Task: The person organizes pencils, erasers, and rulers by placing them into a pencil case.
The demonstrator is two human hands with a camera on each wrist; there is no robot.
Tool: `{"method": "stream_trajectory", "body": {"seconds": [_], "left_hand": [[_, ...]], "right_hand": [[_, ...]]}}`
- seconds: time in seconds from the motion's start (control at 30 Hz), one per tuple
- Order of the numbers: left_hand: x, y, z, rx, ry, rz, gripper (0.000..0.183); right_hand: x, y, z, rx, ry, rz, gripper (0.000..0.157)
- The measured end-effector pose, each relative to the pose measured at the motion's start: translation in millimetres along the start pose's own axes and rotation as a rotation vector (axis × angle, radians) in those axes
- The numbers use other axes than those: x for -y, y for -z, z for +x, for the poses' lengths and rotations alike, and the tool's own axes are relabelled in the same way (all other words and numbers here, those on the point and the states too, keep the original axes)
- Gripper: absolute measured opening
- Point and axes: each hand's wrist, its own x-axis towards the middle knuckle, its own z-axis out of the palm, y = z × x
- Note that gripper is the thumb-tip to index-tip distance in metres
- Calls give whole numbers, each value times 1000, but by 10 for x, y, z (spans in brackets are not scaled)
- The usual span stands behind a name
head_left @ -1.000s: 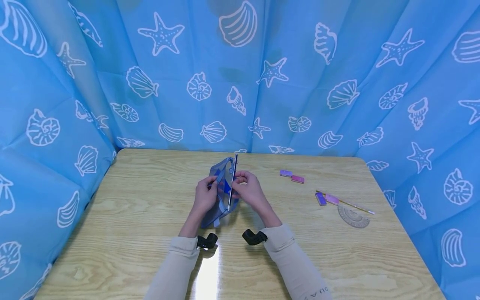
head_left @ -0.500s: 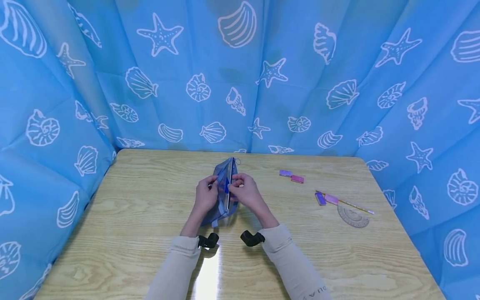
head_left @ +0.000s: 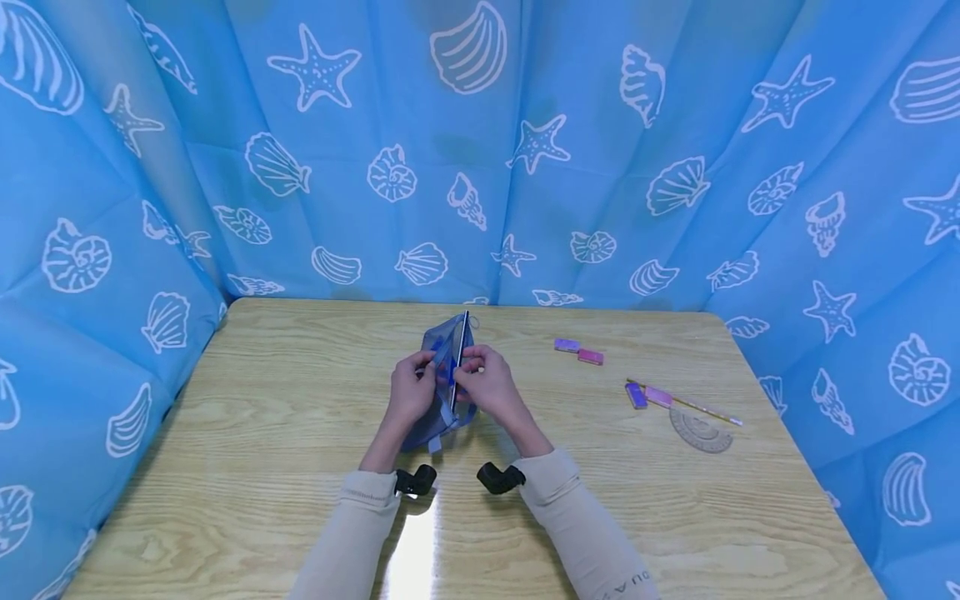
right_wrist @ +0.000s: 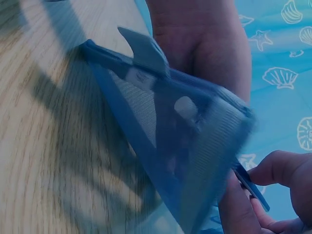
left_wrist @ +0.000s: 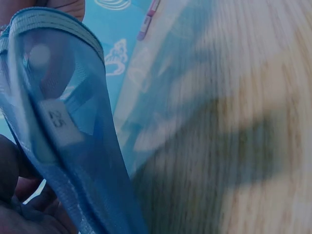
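Note:
A see-through blue mesh pencil pouch (head_left: 431, 425) stands tilted at mid-table with its mouth spread. My left hand (head_left: 410, 392) pinches the pouch's left rim between thumb and fingers. At the mouth, my right hand (head_left: 491, 387) pinches a long thin ruler-like strip (head_left: 466, 323), seen edge-on, its far end jutting past the pouch. In the right wrist view the strip (right_wrist: 258, 192) lies between the thumb and fingers, beside the pouch (right_wrist: 146, 112). Something dark blue lies inside the pouch, too unclear to name. The left wrist view shows the pouch's side with a small tag (left_wrist: 61, 122).
To the right lie a lilac eraser (head_left: 566, 345), a red-pink eraser (head_left: 591, 357), a purple eraser (head_left: 636, 396) and a pink eraser (head_left: 658, 397). By them are a pencil (head_left: 708, 411) and a clear protractor (head_left: 700, 430). A blue shell-print curtain (head_left: 465, 167) hangs behind the table.
My right hand has shifted slightly left with the strip, bringing it further into the pouch's mouth. The left hand keeps its hold on the rim. The head view has turned a little right.

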Motion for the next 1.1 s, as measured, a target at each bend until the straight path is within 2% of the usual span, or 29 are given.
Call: {"method": "stream_trajectory", "body": {"seconds": [0.27,0.8,1.1], "left_hand": [[-25,-10,5,10,4,5,29],[-83,-34,-18,7,-1,0,28],[-134,-26,-33,19,6,6,29]], "right_hand": [[9,5,-19,5,-9,16,37],[40,22,-22,41,-46,-75,36],[64,5,-11,3,-18,-195,34]]}}
